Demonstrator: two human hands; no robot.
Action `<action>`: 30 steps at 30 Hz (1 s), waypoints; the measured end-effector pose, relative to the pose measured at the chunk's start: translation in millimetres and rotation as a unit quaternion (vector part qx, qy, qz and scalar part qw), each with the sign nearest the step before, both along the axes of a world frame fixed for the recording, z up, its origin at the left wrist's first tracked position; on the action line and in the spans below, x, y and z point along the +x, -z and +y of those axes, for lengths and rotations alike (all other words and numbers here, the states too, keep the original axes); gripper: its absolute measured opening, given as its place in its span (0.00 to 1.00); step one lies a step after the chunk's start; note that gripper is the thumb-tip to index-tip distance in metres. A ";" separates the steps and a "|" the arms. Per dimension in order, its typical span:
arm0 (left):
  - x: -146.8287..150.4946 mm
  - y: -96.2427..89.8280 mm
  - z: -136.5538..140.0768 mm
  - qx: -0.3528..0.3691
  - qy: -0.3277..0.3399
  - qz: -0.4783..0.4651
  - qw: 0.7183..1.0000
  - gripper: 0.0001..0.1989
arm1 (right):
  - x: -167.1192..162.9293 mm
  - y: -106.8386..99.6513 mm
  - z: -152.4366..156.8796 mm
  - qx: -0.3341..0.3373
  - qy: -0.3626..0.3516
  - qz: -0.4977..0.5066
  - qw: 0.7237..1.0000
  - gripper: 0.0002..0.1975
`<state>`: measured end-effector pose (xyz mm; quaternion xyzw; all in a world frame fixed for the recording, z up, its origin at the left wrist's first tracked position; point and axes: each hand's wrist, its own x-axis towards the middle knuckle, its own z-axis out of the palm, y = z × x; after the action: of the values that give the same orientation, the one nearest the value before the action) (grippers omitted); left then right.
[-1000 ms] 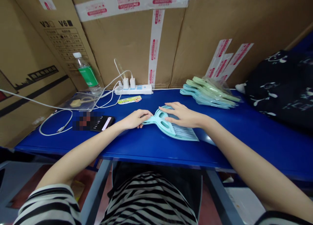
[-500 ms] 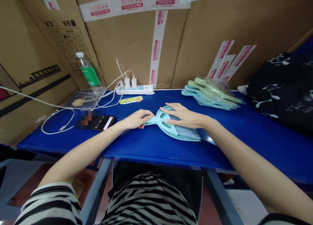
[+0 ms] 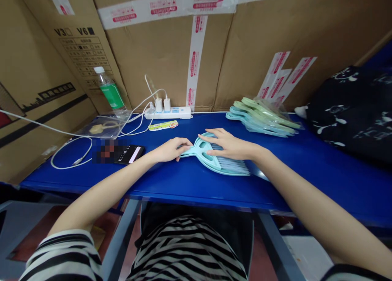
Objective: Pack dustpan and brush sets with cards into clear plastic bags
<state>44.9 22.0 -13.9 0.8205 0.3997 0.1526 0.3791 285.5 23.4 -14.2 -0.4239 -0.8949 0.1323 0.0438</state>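
Your left hand (image 3: 170, 149) pinched the handle of the brush (image 3: 196, 151), mid-bench (image 3: 171, 181), between the front and back edges. Your right hand (image 3: 231, 145) lay over its wide end, fingers spread, hiding part of it. A phone (image 3: 131, 154) lay to the left. A bottle (image 3: 112, 95) stood by the back left corner. A power strip (image 3: 182, 113) and a blue-green pile (image 3: 263, 118) lined the back edge.

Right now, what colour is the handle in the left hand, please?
The handle is light blue, clearest in the head view.
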 end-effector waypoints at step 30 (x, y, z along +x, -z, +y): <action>0.1 -10.2 -3.9 -0.029 -0.004 0.007 1.000 0.06 | -0.4 4.9 1.5 0.012 -0.003 -0.006 1.000 0.41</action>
<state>45.0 18.1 -3.7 0.8086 0.4100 0.1370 0.3992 285.1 24.9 -19.1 -0.4218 -0.8977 0.1192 0.0435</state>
